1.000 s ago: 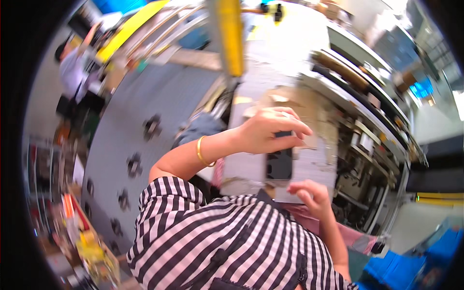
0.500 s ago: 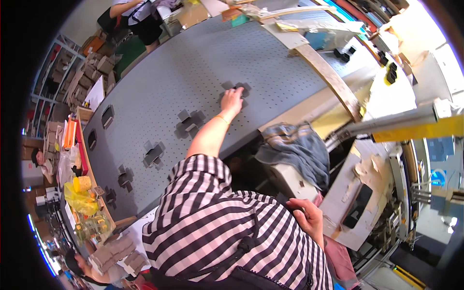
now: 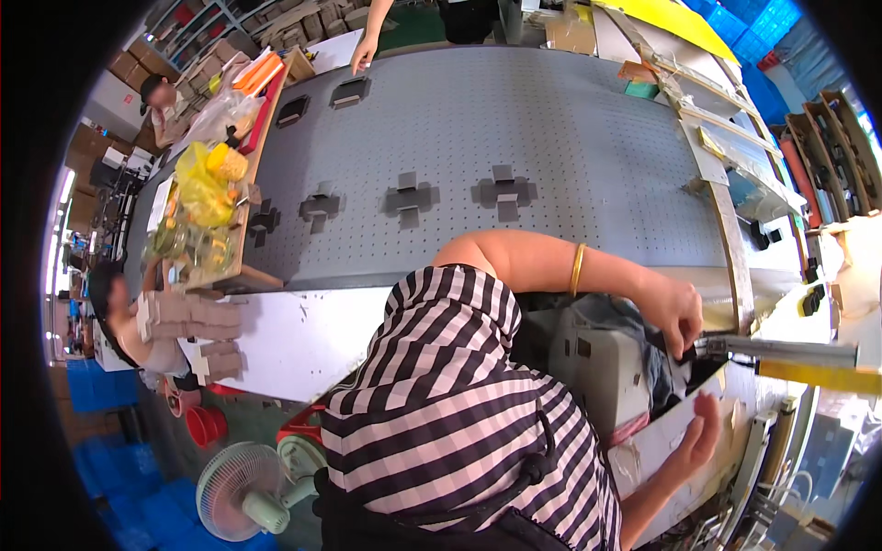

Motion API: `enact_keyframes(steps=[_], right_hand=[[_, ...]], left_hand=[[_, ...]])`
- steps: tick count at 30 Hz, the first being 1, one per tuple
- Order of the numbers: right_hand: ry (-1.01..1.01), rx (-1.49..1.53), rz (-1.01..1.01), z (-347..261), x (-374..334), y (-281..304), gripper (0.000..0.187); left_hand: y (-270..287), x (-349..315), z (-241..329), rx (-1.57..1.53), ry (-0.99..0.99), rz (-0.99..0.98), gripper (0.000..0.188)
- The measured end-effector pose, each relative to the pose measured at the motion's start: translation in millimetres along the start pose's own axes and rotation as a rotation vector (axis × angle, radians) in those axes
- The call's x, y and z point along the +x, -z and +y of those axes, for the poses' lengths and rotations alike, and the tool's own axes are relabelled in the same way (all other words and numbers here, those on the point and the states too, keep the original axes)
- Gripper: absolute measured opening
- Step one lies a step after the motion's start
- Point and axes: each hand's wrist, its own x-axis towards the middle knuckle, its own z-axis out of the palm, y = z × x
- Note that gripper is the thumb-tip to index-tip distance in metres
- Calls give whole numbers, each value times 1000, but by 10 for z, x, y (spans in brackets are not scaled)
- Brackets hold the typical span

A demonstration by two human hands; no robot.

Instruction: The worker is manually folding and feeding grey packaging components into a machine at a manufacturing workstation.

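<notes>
left hand [image 3: 675,312]: reaches past the grey machine to its right edge, fingers curled down and pinched on a dark piece at the top edge of the card, just by the metal bar; a gold bangle [image 3: 577,268] sits on the forearm.
right hand [image 3: 703,432]: lies open, fingers spread, flat against the face of the card, lower than the left hand.
card [image 3: 666,445]: pale flat sheet, tilted, running from the machine's lower right out toward the frame edge; touched by both hands.
dark piece [image 3: 687,354]: small and black, between the left fingertips; its shape is too small to tell.
machine [image 3: 597,363]: grey box just in front of the person, a dark cloth lying over its top right.
metal bar [image 3: 781,349]: runs rightward from beside the left hand, a yellow strip under its far end.
shirt [image 3: 450,413]: black-and-white stripes, fills the lower middle.
belt [image 3: 551,165]: wide grey perforated surface beyond the hands, well apart from them.
cutouts [image 3: 503,191]: dark cross-shaped flat pieces lying in a row along the belt, with more toward its far left end.
white table [image 3: 303,335]: beside the belt's near edge, with stacks of brown card pieces [image 3: 188,317] on its left end.
yellow bags [image 3: 207,184]: on a wooden tray left of the belt.
other people: one seated at the left by the brown stacks; another's hand [image 3: 365,53] touches the belt's far end.
fan [image 3: 243,482]: pale green, on the floor at lower left.
</notes>
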Motion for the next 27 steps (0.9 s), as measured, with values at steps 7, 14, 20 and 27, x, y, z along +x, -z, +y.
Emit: enact_keyframes(steps=[7,14,20,27], right_hand=[[69,-93,-156,-130,-712,628,35],[-218,198,-51,109,-1586,1496,33],[-119,8,327,360,-1790,2127,56],[4,-395,419,806,-1719,2753,60]], left_hand=[[-957,422,1160,73,-202,-192,18],[-1810,1125,1606,60,-303,-394,18],[-2354,1958,1426,131,-291,-536,21],[-2923,2560,1145,227,-400,-325,42]])
